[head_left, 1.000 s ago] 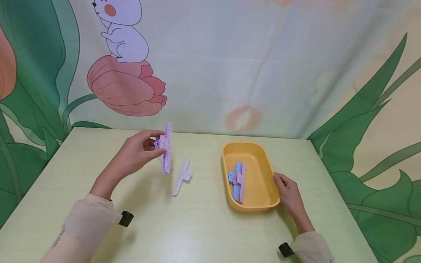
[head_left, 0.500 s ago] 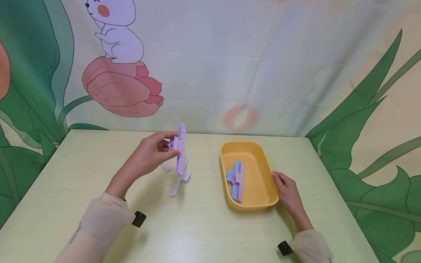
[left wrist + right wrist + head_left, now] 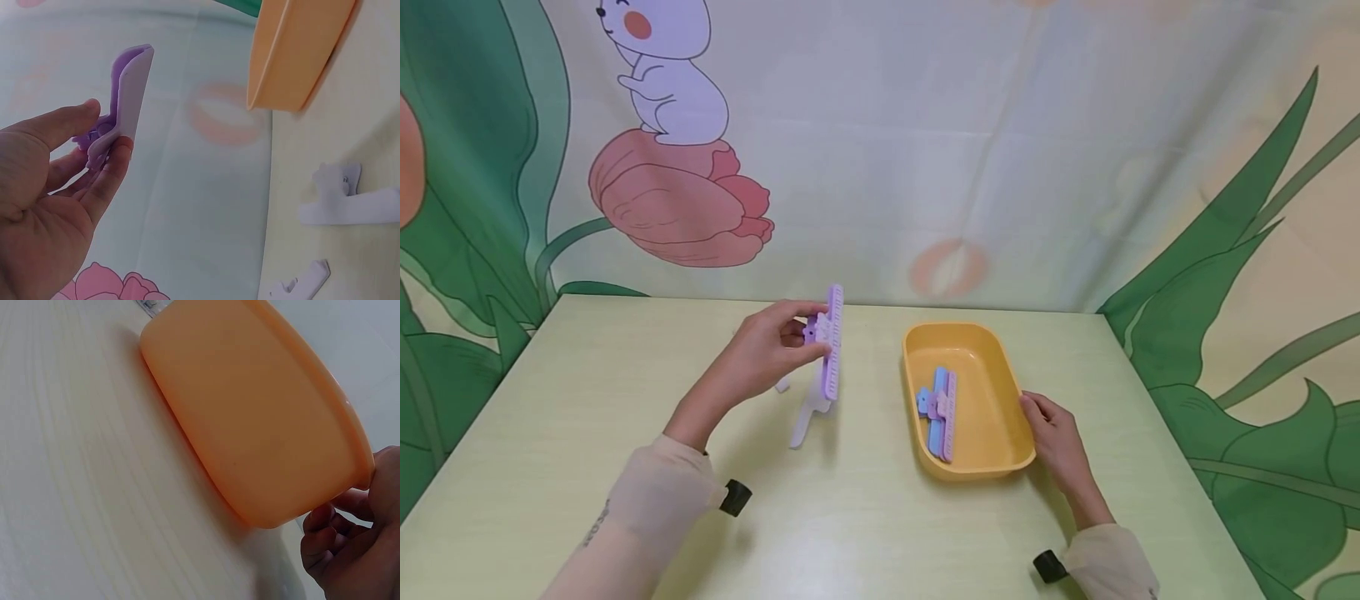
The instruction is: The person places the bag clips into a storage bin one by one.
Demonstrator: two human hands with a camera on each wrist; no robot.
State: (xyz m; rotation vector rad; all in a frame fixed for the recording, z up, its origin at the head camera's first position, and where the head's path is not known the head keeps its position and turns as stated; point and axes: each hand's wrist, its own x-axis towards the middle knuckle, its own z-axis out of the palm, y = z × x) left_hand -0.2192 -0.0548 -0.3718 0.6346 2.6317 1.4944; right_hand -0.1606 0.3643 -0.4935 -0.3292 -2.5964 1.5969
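My left hand (image 3: 752,358) pinches a purple bag clip (image 3: 834,346) between thumb and fingers, raised above the table. In the left wrist view the clip's long jaw stands nearly upright, with the fingers at its handle end. Under it on the table lies a pale lilac clip (image 3: 802,423), partly hidden by the held one. A second pale clip (image 3: 306,282) lies close by, mostly covered by the hand in the head view. My right hand (image 3: 1060,437) grips the right rim of a yellow tray (image 3: 992,417). Inside, a blue clip (image 3: 939,382) and a purple clip (image 3: 951,417) lie side by side.
The pale table (image 3: 865,533) ends at the back against a printed curtain (image 3: 850,167) with a cartoon animal and flowers. The tray stands to the right of the loose clips, its raised rim all round.
My left hand has carried the purple clip to the right, from left of the pale clip to over it. The right hand stays on the tray's rim.
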